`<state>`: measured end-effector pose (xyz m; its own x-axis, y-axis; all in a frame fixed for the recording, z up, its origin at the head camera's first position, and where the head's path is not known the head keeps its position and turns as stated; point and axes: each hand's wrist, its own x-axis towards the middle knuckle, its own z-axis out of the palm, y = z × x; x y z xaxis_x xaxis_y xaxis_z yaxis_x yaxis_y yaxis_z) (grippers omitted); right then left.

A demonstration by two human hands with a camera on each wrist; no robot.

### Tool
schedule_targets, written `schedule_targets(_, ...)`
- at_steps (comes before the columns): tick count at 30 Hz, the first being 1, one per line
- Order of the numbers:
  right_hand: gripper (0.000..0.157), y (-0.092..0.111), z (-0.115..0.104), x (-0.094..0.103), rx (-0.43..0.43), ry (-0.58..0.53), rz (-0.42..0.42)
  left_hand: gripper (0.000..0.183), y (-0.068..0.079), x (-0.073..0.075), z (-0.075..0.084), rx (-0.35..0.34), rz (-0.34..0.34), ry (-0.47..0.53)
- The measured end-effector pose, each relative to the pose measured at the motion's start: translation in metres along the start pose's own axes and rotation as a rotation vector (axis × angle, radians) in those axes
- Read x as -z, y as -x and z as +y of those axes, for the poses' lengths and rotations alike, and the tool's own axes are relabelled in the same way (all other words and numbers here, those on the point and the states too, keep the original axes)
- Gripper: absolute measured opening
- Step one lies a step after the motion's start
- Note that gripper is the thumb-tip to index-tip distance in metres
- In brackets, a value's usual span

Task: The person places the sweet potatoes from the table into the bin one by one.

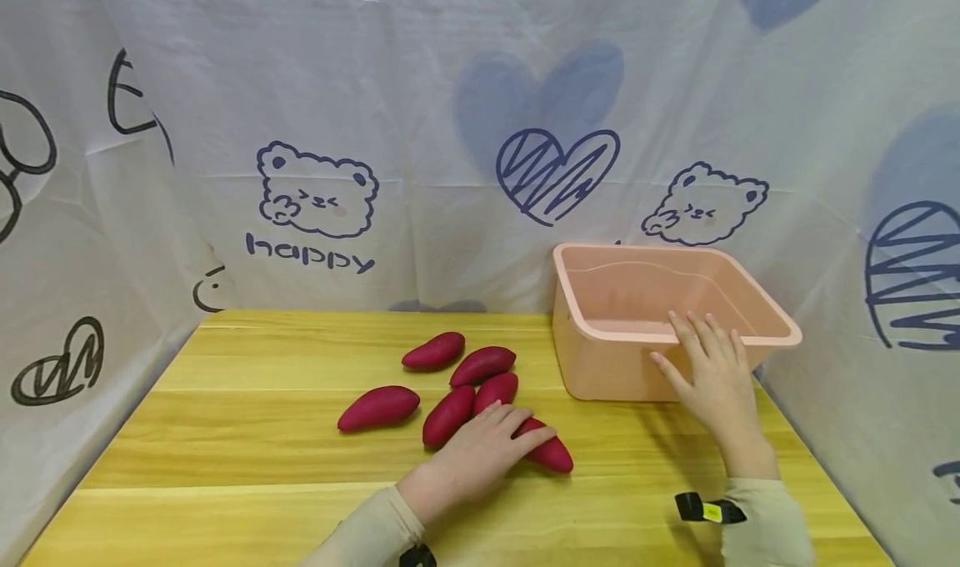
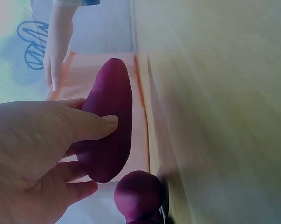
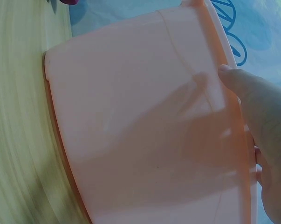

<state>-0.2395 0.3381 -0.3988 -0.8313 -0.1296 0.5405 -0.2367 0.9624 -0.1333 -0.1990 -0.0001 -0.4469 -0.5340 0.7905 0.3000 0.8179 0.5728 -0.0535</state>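
My left hand (image 1: 480,454) holds a red-purple sweet potato (image 1: 553,454), the thumb on one side and the fingers on the other. In the left wrist view this sweet potato (image 2: 113,88) fills the middle, close to the hand (image 2: 33,144). Two more sweet potatoes, one beyond the fingers (image 1: 497,390) and one at their left (image 1: 448,417), lie near. At the right, my right hand (image 1: 716,379) holds the front rim of a pink plastic bin (image 1: 615,367). Its thumb (image 3: 245,84) lies outside the rim, with the fingers over the inner side.
Other sweet potatoes lie farther off: one at the left (image 1: 378,408), one at the back (image 1: 433,352) and one nearer the bin (image 1: 483,365). The wooden table (image 1: 247,434) meets a printed white cloth (image 1: 420,150) behind and at both sides.
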Motion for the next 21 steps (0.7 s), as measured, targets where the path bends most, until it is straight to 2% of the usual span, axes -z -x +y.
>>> schedule_targets(12, 0.067, 0.0, 0.0, 0.0, 0.011, -0.002, 0.011, 0.055, 0.0, 0.007, -0.007, 0.04, 0.008, 0.025)
schedule_targets(21, 0.066, 0.0, 0.002, 0.0, 0.011, -0.008, 0.004, 0.062, -0.002, 0.012, -0.013, 0.075, 0.031, -0.016)
